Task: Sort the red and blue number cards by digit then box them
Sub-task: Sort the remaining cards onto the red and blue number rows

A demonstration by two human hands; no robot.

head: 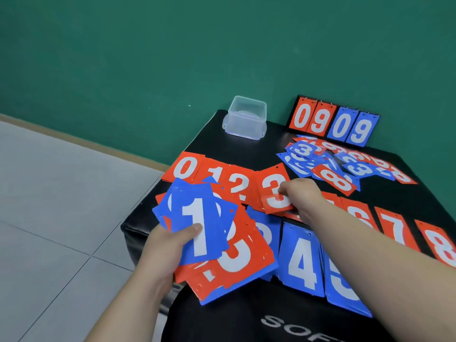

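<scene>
My left hand (167,248) grips a fanned stack of red and blue cards (237,257), a blue 1 on top under my thumb. My right hand (299,196) pinches a red 3 card (272,191) over the red row. That row runs red 0 (183,167), 1, 2 (238,186), then 6, red 7 (394,228) and red 8 (441,243) to the right. Blue piles lie in front, with blue 4 (299,262) and blue 5 (341,282) showing. A loose heap of mixed cards (340,164) lies at the back right.
A clear plastic box (246,117) stands upside down at the black table's (246,146) back left corner. A flip scoreboard (333,123) reading 09 09 leans against the green wall. Grey tiled floor lies to the left.
</scene>
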